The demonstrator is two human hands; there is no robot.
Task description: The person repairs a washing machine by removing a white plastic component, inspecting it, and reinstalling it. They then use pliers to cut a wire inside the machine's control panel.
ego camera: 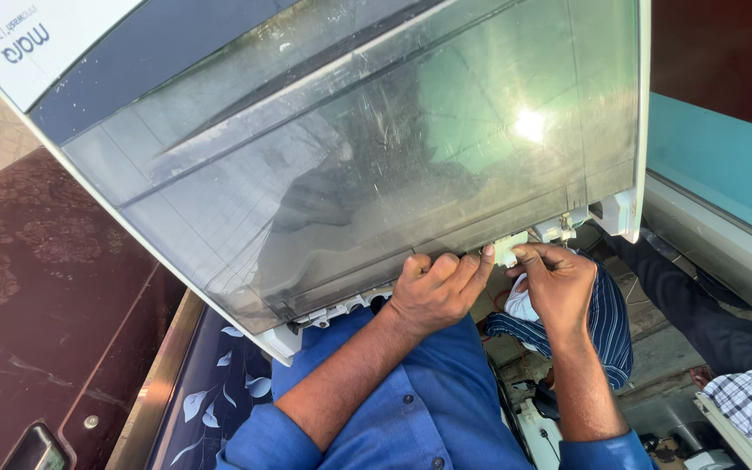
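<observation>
Head view: left of the glass lid (pixel 367 148) lies a dark maroon patterned surface (pixel 36 287). Left hand (pixel 435 289) curls under the lid's lower edge, fingers pressed together against it. Beside it, right hand (pixel 559 283) pinches a small white clip (pixel 508 250) at that same edge.

Glass lid (pixel 376 148): top and left corners cut off by frame edge. Underneath its lower edge: fingertips of left hand (pixel 435 287) hidden. Small white part (pixel 509 248) at that edge, half covered by right hand (pixel 559 283); shape unclear.
</observation>
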